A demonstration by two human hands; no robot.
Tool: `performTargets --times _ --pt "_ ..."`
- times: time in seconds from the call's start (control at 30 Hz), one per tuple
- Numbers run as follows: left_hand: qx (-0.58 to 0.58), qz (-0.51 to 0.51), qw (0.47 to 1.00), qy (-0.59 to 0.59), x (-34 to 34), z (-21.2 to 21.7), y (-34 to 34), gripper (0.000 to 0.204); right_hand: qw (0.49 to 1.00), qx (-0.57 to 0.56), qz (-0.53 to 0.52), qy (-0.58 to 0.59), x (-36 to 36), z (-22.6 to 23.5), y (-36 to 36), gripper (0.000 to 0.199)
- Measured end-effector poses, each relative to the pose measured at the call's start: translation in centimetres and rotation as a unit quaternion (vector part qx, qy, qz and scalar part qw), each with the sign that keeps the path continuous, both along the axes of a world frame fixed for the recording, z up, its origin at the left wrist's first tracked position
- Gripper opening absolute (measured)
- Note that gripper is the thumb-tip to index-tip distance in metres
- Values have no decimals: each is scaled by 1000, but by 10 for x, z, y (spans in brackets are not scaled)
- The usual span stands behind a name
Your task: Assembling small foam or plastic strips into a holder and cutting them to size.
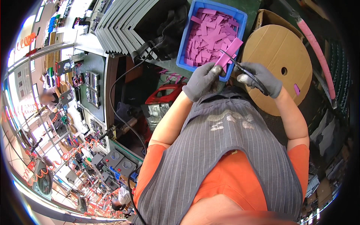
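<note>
- While the left hand (pixel 203 80), in a grey glove, pinches a long pink strip (pixel 229 52) between thumb and fingertips, the strip slants up and to the right from that grip, over the near right corner of the blue bin (pixel 184 45).
- The right hand (pixel 261 78), also grey-gloved, is closed around the handles of dark scissors (pixel 240 68), just right of the left hand.
- The scissor blades point up-left and stand open around the lower part of the strip, close to the left hand's fingertips.
- The blue bin lies just beyond both hands and is heaped with short cut pink pieces (pixel 208 33).
- A round cardboard spool flange (pixel 279 52) with a small centre hole sits right of the bin, partly behind the right hand; one small pink piece (pixel 296 89) lies on its lower right part.
- A pink hose (pixel 318 52) runs down the far right.
- Grey ridged panels (pixel 120 26) are stacked left of the bin.
- A black cable (pixel 120 112) curves down the left of the person's grey striped vest (pixel 225 150).
</note>
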State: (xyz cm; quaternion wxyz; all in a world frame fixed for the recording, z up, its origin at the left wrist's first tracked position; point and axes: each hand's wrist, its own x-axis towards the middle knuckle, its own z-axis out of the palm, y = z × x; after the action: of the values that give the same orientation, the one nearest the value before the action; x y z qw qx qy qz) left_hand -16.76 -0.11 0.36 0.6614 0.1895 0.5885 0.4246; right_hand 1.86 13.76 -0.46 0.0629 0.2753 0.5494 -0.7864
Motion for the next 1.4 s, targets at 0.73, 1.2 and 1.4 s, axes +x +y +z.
performTargets --times 0.73,1.2,1.4 --pt "13 -123 992 -39 8 -6 -12 36 987 112 -81 77 -19 5 6 38" --pt "52 43 997 -32 -6 0 -17 31 984 -114 -129 37 29 2 21 61" --pt "53 14 999 -6 -2 5 -11 31 999 25 39 8 24 9 -2 91"
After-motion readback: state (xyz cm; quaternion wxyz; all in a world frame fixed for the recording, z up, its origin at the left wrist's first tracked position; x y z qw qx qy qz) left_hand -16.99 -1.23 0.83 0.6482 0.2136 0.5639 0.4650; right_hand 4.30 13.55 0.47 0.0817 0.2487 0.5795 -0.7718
